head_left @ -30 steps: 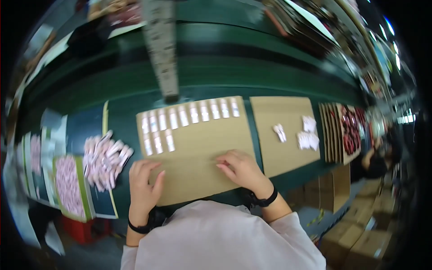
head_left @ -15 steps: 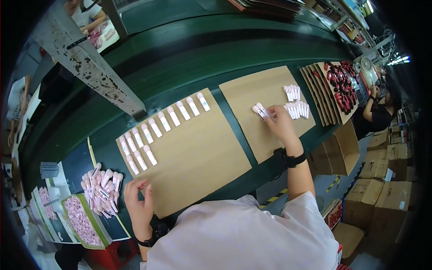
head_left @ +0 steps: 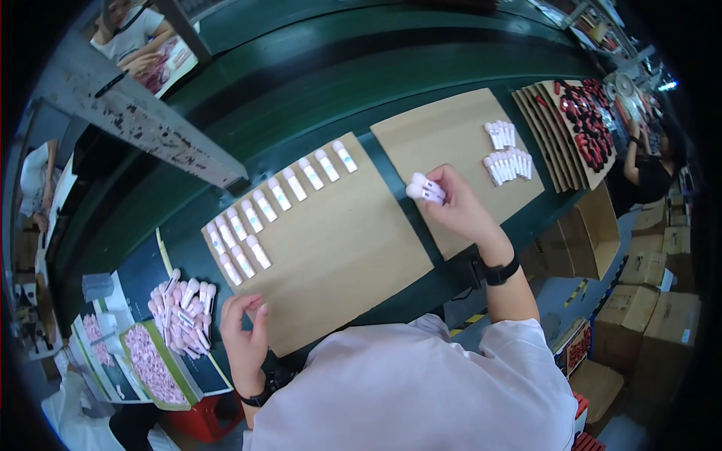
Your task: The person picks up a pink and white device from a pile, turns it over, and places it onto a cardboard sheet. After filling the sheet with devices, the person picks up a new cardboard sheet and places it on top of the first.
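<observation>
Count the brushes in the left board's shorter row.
3: left brush, middle brush and right brush, side by side on the board, beyond the left hand. None looks hidden.

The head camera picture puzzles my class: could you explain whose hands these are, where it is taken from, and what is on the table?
There is no machine here. A camera worn on a person's head looks down at their own bare hands; its very wide lens bends straight edges. The right hand holds at least two short, pale brushes. The left hand looks empty, fingers loosely curled. On the green table lie two cardboard sheets: the left sheet bears two rows of brushes, the right sheet two clusters. Farther left is a loose pile of brushes.
</observation>
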A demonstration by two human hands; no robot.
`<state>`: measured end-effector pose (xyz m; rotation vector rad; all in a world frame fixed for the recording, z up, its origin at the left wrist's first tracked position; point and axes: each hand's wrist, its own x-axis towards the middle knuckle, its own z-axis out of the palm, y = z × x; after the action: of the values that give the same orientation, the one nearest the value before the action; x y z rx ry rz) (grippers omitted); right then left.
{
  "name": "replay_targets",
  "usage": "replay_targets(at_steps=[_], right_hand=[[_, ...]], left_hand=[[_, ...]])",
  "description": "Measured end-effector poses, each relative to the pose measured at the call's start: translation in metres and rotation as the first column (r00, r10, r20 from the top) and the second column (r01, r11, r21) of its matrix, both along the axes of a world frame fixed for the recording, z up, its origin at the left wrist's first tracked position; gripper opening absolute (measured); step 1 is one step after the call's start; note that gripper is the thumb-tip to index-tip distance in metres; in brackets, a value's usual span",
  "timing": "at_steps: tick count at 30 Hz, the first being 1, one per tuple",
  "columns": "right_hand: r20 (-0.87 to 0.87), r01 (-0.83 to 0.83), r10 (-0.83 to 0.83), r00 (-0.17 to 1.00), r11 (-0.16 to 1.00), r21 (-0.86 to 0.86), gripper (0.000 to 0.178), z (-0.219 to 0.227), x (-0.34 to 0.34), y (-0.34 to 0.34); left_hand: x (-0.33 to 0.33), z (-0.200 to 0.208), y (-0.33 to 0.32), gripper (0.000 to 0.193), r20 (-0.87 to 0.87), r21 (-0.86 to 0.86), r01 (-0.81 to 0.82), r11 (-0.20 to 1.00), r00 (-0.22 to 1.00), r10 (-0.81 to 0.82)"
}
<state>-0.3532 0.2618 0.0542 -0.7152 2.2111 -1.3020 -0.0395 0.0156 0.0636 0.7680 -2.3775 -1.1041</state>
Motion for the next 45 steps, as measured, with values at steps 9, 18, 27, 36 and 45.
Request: replay_targets(at_steps=[9, 18, 27, 36, 45], right_hand=[[-0.325, -0.535, 0.472, 0.819, 0.834, -0.134, 0.032, 0.028, 0.092, -0.086], [-0.154, -0.527, 0.504, 0.85, 0.798, -0.292, 0.032, 0.022, 0.119, -0.11], [0.433, -0.258, 0.478, 0.764, 0.842, -0.473, 0.027, 0.013, 0.115, -0.1], [0.141, -0.326, 0.452, 0.881, 0.793, -0.514, 0.024, 0.016, 0.124, -0.104], [-0.039, -0.403, 0.447, 0.894, 0.762, -0.507, 0.029, 0.02, 0.126, -0.105]], left_hand=[[-0.044, 0.025, 0.014, 0.024, -0.077, 0.166, 0.232, 0.959, 0.972, -0.222], [-0.029, 0.022, 0.008, 0.022, -0.187, 0.134, 0.185, 0.974, 0.969, -0.158], [-0.025, 0.018, 0.002, 0.023, -0.345, 0.106, 0.186, 0.977, 0.928, -0.139], [-0.025, 0.021, 0.003, 0.025, -0.285, 0.197, 0.17, 0.966, 0.952, -0.109], [-0.031, 0.021, 0.001, 0.028, -0.354, 0.096, 0.219, 0.971, 0.919, -0.173]])
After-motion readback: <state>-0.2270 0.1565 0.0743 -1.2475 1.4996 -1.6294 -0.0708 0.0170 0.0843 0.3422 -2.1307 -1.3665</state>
